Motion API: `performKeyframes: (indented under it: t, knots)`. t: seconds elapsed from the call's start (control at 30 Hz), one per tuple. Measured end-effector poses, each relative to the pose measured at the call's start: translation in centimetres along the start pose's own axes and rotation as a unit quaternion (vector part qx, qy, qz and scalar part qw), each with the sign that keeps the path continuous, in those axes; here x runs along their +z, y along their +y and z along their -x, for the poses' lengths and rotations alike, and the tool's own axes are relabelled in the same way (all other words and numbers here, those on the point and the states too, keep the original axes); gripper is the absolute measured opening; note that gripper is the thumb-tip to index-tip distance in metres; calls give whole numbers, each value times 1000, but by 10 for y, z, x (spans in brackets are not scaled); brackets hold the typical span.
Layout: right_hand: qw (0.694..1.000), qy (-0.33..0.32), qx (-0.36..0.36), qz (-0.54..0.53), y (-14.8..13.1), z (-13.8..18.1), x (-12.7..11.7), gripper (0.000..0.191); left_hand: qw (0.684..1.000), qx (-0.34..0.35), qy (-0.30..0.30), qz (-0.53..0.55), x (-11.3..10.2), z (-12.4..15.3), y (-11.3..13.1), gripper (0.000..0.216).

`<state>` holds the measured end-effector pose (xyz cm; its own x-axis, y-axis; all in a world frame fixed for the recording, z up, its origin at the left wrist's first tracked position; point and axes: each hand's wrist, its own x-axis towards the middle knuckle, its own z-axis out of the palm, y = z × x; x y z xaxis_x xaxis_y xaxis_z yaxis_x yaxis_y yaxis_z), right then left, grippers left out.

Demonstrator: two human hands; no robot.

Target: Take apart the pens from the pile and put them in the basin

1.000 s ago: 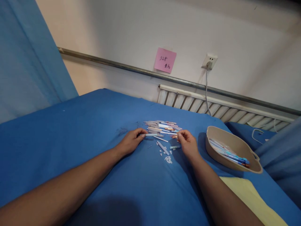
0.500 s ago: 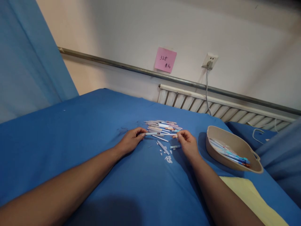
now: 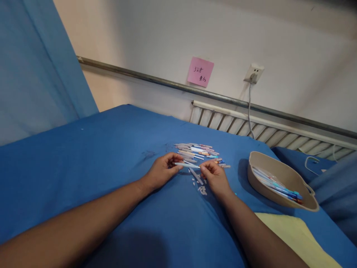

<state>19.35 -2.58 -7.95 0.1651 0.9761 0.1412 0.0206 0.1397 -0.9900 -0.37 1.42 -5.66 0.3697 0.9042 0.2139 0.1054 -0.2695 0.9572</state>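
Note:
My left hand [image 3: 163, 171] pinches one end of a thin white pen [image 3: 186, 165] held level just above the blue sheet [image 3: 111, 156]. My right hand [image 3: 214, 176] is closed with its fingertips at the pen's other end. Behind both hands lies a loose pile of pens and pen parts [image 3: 198, 150] in pale colours. Small white pieces [image 3: 201, 190] and a grey pen barrel [image 3: 195, 175] lie on the sheet between and below my hands.
A beige oval tray [image 3: 281, 197] with several blue pens in it sits at the right. A yellow cloth [image 3: 295, 234] lies at the lower right. Behind are a rail, a pink note [image 3: 200, 72] and a wall socket [image 3: 253, 73] with a cable.
Both hands have come closer together, the right moving left from the pile's edge to meet the white pen's end. The camera view has shifted slightly.

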Motion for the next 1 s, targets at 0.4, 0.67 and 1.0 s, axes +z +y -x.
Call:
performKeyframes:
  t: [0.4,0.67,1.0]
  knots:
    - [999,25,15,-30,1,-1,-8,28,1000,-5,4,-21,-3,-1,-5,23]
    - [996,25,-7,-86,-6,2,-5,26,991,-36,-116,-64,-4,2,3,29]
    - [990,27,5,-137,-11,6,1,25,966,-22,-224,-126,-9,7,16,22]
